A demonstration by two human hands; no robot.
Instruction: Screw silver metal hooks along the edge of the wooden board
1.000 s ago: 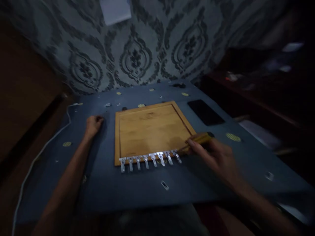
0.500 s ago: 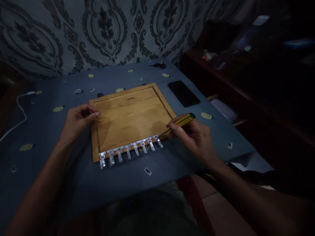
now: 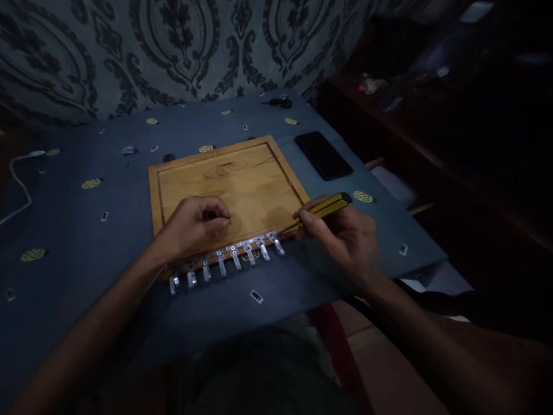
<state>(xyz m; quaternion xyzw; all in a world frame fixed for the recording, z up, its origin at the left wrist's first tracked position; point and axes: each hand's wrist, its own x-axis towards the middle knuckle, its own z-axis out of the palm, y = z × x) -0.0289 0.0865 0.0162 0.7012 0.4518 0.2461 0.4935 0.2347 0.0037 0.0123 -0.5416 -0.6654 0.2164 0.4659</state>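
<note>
A framed wooden board (image 3: pixel 242 184) lies flat on the blue tablecloth. Along its near edge runs a metal rail of several hooks (image 3: pixel 234 256), pointing toward me. In my right hand (image 3: pixel 345 236) is a screwdriver with a yellow and black handle (image 3: pixel 328 206); its thin tip reaches the hook at the right end of the rail. My left hand (image 3: pixel 196 225) hovers over the left-centre of the board, thumb and fingertips pinched together. Something tiny seems to stick out of that pinch, too small to name. The left forearm passes over the rail's left end.
A black phone (image 3: pixel 324 155) lies right of the board. Dark keys or a similar small item (image 3: pixel 280 101) sit at the back. A white cable (image 3: pixel 19 178) runs along the left side. A patterned wall (image 3: pixel 181 46) rises behind, and a dark red cabinet (image 3: pixel 367 104) stands at the right.
My left hand has moved right, from the board's left edge to over its surface near the rail. My right hand keeps the screwdriver at the right-end hook. The view has shifted slightly.
</note>
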